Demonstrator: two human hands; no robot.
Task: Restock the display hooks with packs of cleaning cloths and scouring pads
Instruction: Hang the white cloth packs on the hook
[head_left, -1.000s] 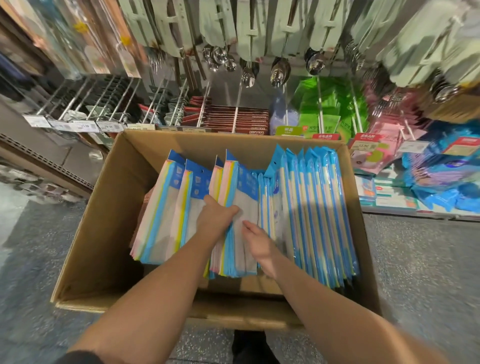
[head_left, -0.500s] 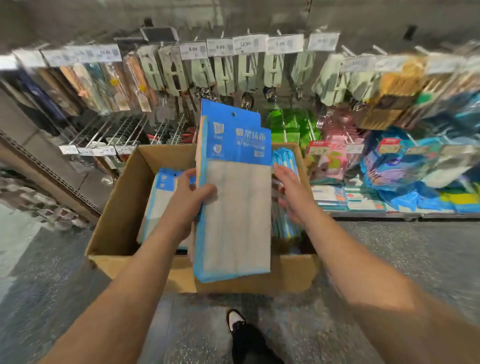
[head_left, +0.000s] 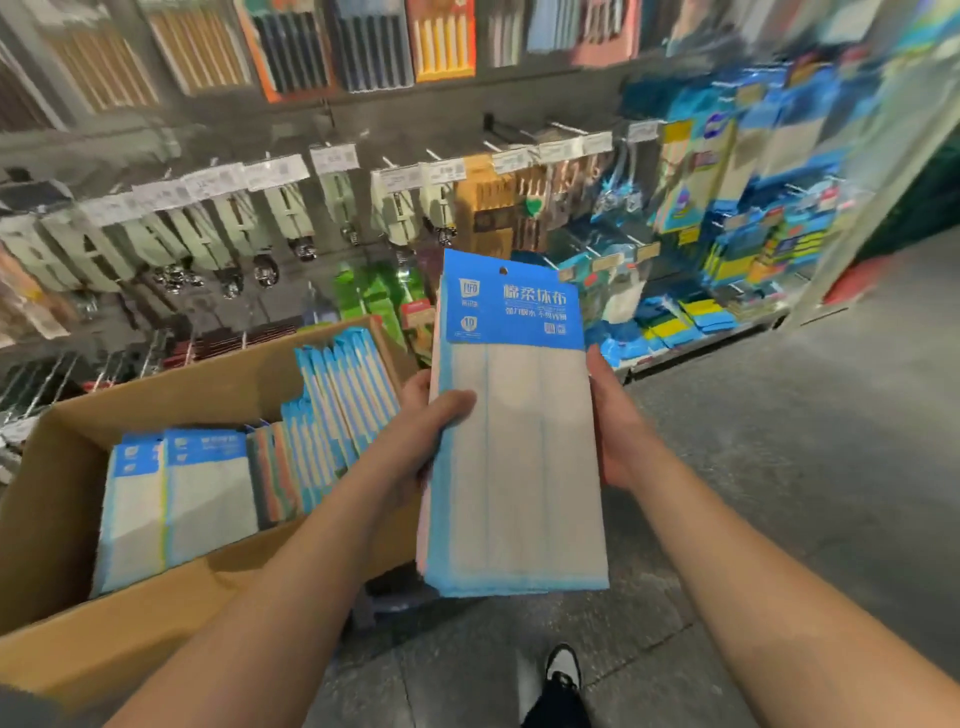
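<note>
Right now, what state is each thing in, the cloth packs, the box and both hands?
Held cloth packs: lifted clear of the box, upright, sealed.
Left hand: grips the stack's left edge.
Right hand: presses flat against its right edge.
Cardboard box: open, partly full.
Packs in box: standing on edge.

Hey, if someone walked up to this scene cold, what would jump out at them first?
First, the stack of cleaning cloth packs with its bright blue header card, held upright mid-frame: the left hand grips its left edge, the right hand steadies the right edge. Next, the open cardboard box at lower left, with more blue-topped packs inside. Behind, the hook wall carries price-tagged goods, with blurred blue and yellow cleaning items at right.
</note>
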